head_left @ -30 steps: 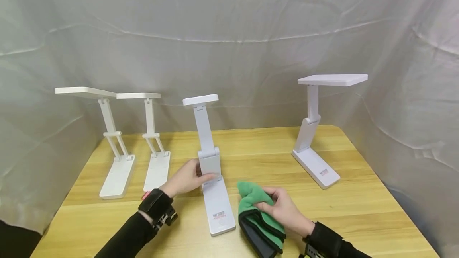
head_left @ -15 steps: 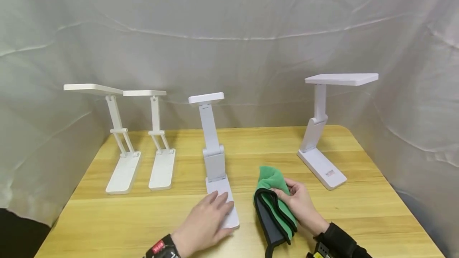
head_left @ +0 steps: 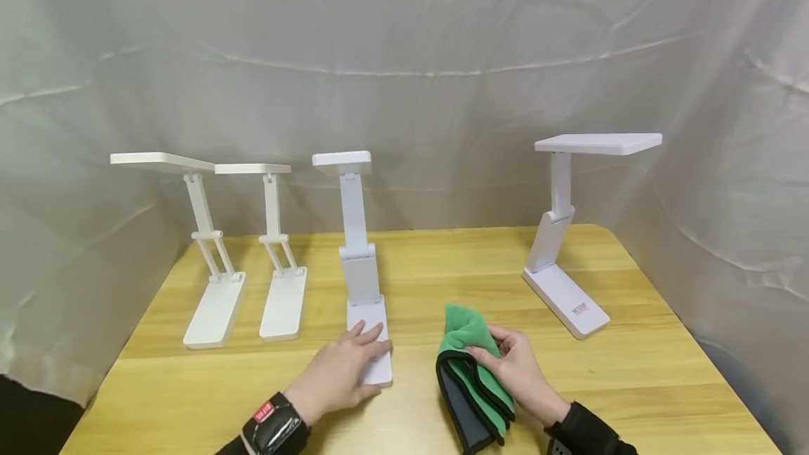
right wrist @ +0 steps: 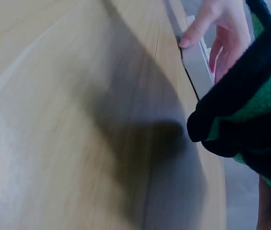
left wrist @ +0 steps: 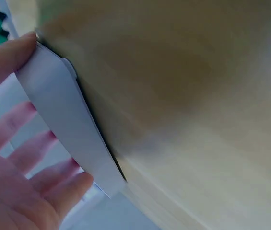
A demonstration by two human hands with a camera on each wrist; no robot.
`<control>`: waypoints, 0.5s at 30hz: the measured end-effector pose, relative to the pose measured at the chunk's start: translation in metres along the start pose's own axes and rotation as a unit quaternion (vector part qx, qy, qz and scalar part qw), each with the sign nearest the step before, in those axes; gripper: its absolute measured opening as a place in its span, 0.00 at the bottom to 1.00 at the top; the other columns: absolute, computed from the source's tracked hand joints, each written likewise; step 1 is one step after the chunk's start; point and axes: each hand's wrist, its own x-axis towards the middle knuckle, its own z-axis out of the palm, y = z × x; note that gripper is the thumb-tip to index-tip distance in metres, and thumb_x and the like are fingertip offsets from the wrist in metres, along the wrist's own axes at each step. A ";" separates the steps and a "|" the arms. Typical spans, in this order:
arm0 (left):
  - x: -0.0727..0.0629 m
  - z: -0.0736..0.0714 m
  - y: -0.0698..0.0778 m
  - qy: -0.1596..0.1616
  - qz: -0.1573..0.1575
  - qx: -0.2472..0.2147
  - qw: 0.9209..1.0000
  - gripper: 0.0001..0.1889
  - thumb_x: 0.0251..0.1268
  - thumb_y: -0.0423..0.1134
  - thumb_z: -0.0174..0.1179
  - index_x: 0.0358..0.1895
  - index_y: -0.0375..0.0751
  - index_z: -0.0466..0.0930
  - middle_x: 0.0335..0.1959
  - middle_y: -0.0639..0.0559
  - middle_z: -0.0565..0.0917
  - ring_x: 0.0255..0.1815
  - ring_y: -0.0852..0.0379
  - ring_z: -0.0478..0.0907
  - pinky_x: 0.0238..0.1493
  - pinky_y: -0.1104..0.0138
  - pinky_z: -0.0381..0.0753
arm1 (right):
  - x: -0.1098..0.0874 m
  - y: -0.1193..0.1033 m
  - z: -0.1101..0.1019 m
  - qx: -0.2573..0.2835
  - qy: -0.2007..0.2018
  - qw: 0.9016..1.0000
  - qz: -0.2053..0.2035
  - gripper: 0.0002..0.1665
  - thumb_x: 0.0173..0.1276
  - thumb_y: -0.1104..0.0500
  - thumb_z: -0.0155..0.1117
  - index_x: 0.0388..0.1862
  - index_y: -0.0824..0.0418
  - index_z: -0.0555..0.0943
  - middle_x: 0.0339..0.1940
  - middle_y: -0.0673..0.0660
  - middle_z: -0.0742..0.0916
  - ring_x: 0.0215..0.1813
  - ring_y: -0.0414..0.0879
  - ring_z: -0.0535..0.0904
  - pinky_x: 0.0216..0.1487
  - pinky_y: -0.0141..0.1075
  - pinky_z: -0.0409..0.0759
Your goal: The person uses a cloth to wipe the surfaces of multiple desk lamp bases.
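A white folding desk lamp (head_left: 361, 279) stands upright at mid-table, its base pointing towards me. My left hand (head_left: 335, 374) rests on that base with fingers spread and fairly straight. In the left wrist view, the thumb touches one corner of the base (left wrist: 68, 110) and the fingertips lie over its top. To the right, my right hand (head_left: 521, 373) pinches a folded microfibre cloth (head_left: 466, 332), green with a dark grey side and black edging, between thumb and fingers. The cloth hangs down in front of the hand, and in the right wrist view it covers much of the right side.
Two more white lamps, one at far left (head_left: 215, 311) and one beside it (head_left: 283, 304), stand on the left of the wooden table (head_left: 189, 399). Another lamp (head_left: 565, 300) is at back right. A grey curtain (head_left: 404, 111) surrounds the table's back and sides.
My left hand has moved from the middle lamp's lower arm down to its base. The lamp has shifted left and turned straighter. My right hand with the cloth has moved slightly right.
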 end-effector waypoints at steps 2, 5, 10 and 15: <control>0.005 -0.003 -0.011 -0.005 -0.007 -0.018 1.000 0.36 0.49 0.51 0.77 0.64 0.46 0.79 0.71 0.38 0.73 0.69 0.27 0.71 0.64 0.35 0.74 | 0.001 0.000 0.001 0.000 0.000 1.000 0.001 0.24 0.64 0.67 0.70 0.58 0.75 0.80 0.53 0.70 0.88 0.47 0.32 0.85 0.47 0.25 0.84; 0.011 -0.010 -0.028 -0.015 -0.020 -0.043 0.999 0.36 0.48 0.47 0.78 0.64 0.43 0.79 0.72 0.36 0.72 0.72 0.25 0.67 0.67 0.33 0.69 | 0.002 -0.002 0.002 0.000 -0.006 1.000 0.000 0.23 0.65 0.67 0.69 0.58 0.74 0.80 0.52 0.70 0.88 0.46 0.31 0.85 0.46 0.26 0.84; 0.021 -0.016 -0.050 -0.012 -0.011 -0.047 0.999 0.34 0.48 0.44 0.78 0.63 0.41 0.81 0.71 0.34 0.72 0.72 0.25 0.66 0.68 0.34 0.69 | 0.003 -0.004 0.004 -0.001 -0.007 1.000 -0.010 0.23 0.65 0.68 0.68 0.58 0.75 0.80 0.51 0.71 0.88 0.45 0.31 0.85 0.46 0.26 0.84; 0.031 -0.016 -0.057 -0.015 0.006 -0.041 0.999 0.34 0.50 0.44 0.78 0.63 0.41 0.81 0.71 0.34 0.73 0.72 0.26 0.67 0.68 0.36 0.71 | 0.003 -0.005 0.007 -0.006 -0.001 1.000 -0.015 0.23 0.64 0.68 0.70 0.57 0.76 0.80 0.51 0.72 0.88 0.45 0.32 0.85 0.46 0.26 0.84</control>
